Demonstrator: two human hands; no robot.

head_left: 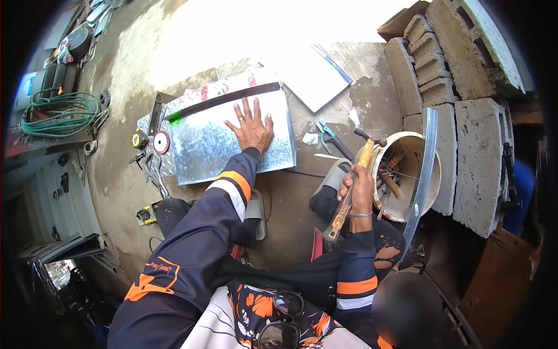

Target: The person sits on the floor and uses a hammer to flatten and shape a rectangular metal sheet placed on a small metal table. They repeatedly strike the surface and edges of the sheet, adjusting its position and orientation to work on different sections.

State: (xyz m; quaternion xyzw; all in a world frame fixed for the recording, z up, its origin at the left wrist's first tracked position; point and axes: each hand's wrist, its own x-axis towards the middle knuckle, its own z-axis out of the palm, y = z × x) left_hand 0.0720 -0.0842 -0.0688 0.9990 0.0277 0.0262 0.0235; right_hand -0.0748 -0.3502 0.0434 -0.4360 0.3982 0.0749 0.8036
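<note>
My left hand (253, 129) lies flat with fingers spread on a shiny galvanised metal sheet (203, 148), pressing on its upper right part. A dark metal bar (224, 100) runs along the sheet's far edge, just beyond my fingertips. My right hand (361, 193) is closed around the wooden handle of a hammer (367, 155). The hammer tilts, its dark head up and away from me, in front of a round bucket (401, 135). Inside the bucket are another wooden handle and some small pieces I cannot make out.
Pliers (329, 137) lie on the floor between sheet and bucket. A curved metal strip (428, 157) leans across the bucket. Concrete blocks (472, 154) are stacked at right. Left of the sheet are a tape measure (139, 138) and a round disc (161, 142); farther left, a coiled green hose (61, 100).
</note>
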